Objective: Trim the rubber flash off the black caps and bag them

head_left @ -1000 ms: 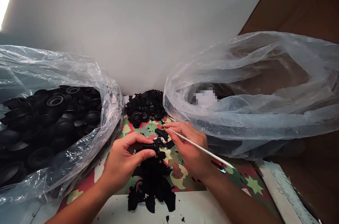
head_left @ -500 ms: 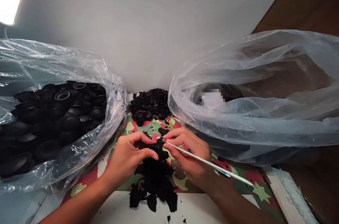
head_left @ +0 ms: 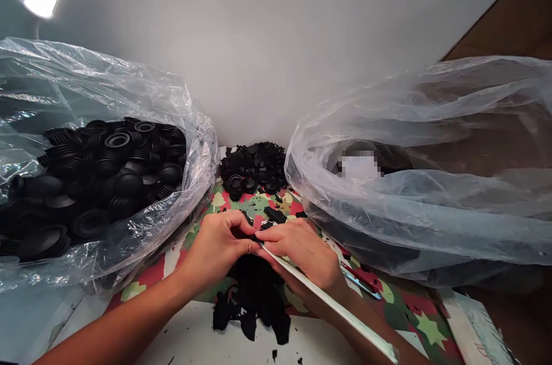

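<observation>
My left hand (head_left: pixel 219 244) pinches a small black rubber piece between thumb and index finger; the fingers hide most of it. Against it, fingertips almost touching the left ones, works my right hand (head_left: pixel 302 253), closed around a thin white stick (head_left: pixel 332 300). One end of the stick meets the black piece, and the rest slants down toward the lower right. Below both hands lies a heap of torn black rubber scraps (head_left: pixel 254 307), partly on a white sheet (head_left: pixel 194 342).
At left, a clear plastic bag (head_left: pixel 202 146) holds many black ribbed rubber parts (head_left: pixel 107 181). Another clear bag (head_left: pixel 388 210) gapes at right. A black pile (head_left: pixel 254 166) sits against the wall. A slim metallic tool (head_left: pixel 362 281) lies on the patterned cloth (head_left: pixel 394 316) beside my right forearm.
My hands have come closer together, and the right fingers now cover the black piece. The stick has swung more steeply downward. The whole view has shifted slightly.
</observation>
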Demonstrator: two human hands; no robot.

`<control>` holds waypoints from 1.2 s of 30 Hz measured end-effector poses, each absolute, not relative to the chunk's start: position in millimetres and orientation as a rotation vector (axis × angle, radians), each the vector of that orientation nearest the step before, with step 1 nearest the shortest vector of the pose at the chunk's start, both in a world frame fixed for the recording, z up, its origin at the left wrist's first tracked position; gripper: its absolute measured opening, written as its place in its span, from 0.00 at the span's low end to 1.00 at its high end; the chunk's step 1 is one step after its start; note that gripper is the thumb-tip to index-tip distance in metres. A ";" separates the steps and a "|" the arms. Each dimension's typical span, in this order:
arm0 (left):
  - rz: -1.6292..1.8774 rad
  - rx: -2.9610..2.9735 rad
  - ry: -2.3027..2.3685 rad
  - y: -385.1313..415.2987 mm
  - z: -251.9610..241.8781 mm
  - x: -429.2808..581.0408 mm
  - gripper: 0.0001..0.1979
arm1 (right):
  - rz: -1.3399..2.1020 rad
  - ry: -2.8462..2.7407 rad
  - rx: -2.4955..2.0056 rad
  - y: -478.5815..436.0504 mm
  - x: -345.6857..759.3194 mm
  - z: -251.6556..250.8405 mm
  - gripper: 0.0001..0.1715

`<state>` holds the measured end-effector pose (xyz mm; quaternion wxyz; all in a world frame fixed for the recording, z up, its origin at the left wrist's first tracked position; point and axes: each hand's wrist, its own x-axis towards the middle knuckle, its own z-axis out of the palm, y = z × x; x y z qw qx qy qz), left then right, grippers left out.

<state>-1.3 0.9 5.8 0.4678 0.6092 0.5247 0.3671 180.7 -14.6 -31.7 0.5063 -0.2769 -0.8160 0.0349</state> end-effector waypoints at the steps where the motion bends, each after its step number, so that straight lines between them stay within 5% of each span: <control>1: 0.900 1.499 1.288 0.9 5.7 -1.8 0.06 | 0.095 -2.004 -0.685 -15.2 181.1 -30.3 0.08; 13: 0.892 1.430 1.295 1.5 6.2 -2.1 0.13 | -0.133 -2.044 -0.763 -10.6 181.3 -30.5 0.13; 27: 0.959 1.272 1.003 10.2 -1.1 -11.1 0.15 | 0.585 -1.651 -1.254 5.3 195.2 -34.6 0.11; 36: 0.929 0.953 0.806 10.6 0.3 -5.7 0.18 | 0.574 -1.641 -1.300 5.0 200.2 -28.5 0.14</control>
